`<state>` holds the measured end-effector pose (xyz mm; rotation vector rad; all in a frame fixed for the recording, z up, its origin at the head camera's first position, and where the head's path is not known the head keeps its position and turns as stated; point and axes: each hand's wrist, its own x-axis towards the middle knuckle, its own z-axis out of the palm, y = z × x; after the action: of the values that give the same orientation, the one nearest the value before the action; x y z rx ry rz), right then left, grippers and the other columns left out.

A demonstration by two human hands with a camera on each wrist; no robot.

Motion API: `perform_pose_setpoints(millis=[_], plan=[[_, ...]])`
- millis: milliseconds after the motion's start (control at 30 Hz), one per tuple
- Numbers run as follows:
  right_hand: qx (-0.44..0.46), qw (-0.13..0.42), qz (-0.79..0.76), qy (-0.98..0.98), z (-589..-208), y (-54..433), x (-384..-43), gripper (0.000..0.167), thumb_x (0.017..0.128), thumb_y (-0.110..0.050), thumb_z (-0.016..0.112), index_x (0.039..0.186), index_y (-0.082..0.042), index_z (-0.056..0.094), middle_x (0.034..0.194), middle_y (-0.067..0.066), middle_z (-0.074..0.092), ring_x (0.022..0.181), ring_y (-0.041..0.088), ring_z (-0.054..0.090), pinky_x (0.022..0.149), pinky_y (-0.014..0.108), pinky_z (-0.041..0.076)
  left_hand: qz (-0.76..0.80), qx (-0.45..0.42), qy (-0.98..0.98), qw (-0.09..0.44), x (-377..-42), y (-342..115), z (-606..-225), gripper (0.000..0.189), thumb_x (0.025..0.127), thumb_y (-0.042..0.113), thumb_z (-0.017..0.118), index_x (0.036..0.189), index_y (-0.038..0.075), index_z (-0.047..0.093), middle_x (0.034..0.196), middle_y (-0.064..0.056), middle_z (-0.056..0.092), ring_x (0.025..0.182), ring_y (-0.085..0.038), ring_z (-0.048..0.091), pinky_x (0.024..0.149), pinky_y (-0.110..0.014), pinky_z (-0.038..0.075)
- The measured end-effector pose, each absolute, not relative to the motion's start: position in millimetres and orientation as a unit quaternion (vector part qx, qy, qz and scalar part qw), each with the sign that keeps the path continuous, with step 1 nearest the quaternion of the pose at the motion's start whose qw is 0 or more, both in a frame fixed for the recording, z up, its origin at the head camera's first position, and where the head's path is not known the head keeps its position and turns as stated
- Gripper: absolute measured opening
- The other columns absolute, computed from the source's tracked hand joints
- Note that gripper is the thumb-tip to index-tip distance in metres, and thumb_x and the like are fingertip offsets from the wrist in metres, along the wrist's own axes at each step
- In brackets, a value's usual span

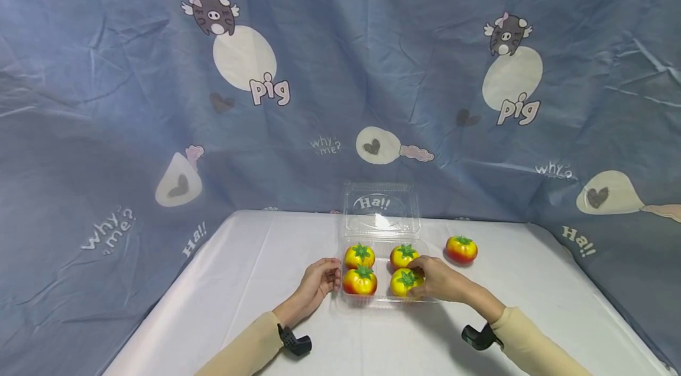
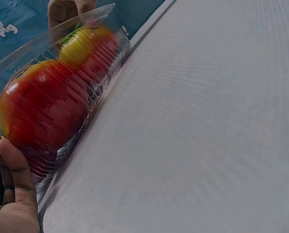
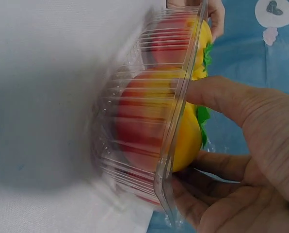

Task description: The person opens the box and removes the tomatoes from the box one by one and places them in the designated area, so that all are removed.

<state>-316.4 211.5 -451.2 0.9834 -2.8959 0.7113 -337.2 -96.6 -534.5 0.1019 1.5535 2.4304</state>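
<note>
A clear plastic clamshell box [image 1: 383,300] lies on the table, its lid [image 1: 380,227] raised at the back. Two red-yellow toy tomatoes with green leaves sit on its left side, a front one [image 1: 359,282] and a back one [image 1: 357,255]. On the right are another back tomato [image 1: 402,256] and a front tomato [image 1: 402,283]. My right hand [image 1: 444,279] grips that front right tomato, thumb on its near side and fingers on the far side, as the right wrist view shows. At the box's left wall, my left hand [image 1: 319,283] rests with loosely bent fingers.
One more toy tomato [image 1: 461,250] lies on the white tablecloth [image 1: 505,281], right of the box. A blue printed curtain [image 1: 319,39] hangs behind the table and along both sides.
</note>
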Motion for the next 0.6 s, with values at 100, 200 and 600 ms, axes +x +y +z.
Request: perform_pose_setpoints(millis=[100,200,600], plan=[[0.312,-0.006,0.227,-0.922,-450.2,211.6,-315.5,0.052,0.069,-0.019,0.084,0.111,0.004,0.064,0.103,0.010,0.067,0.092,0.020,0.063,0.082,0.036,0.054,0.836,0.033,0.532,0.128,-337.8,-96.3,-534.3,0.004,0.093,0.012,0.053,0.092,0.008,0.053,0.073,0.001,0.057,0.062,-0.011,0.050,0.058,-0.023,0.043],[0.312,-0.007,0.224,-0.923,-448.9,211.6,-315.1,0.052,0.069,-0.021,0.085,0.111,0.003,0.065,0.103,0.008,0.066,0.092,0.019,0.062,0.082,0.035,0.054,0.838,0.029,0.530,0.128,-338.2,-95.7,-533.7,0.003,0.093,0.011,0.053,0.091,0.009,0.053,0.073,0.001,0.056,0.062,-0.011,0.049,0.058,-0.023,0.043],[0.288,-0.007,0.216,-0.933,-448.9,210.5,-314.0,0.056,0.069,-0.028,0.084,0.113,0.001,0.064,0.102,0.006,0.062,0.092,0.016,0.059,0.083,0.035,0.052,0.835,0.031,0.533,0.130,-338.3,-97.0,-534.3,0.003,0.093,0.012,0.053,0.093,0.008,0.053,0.073,0.001,0.057,0.061,-0.011,0.050,0.057,-0.023,0.043]])
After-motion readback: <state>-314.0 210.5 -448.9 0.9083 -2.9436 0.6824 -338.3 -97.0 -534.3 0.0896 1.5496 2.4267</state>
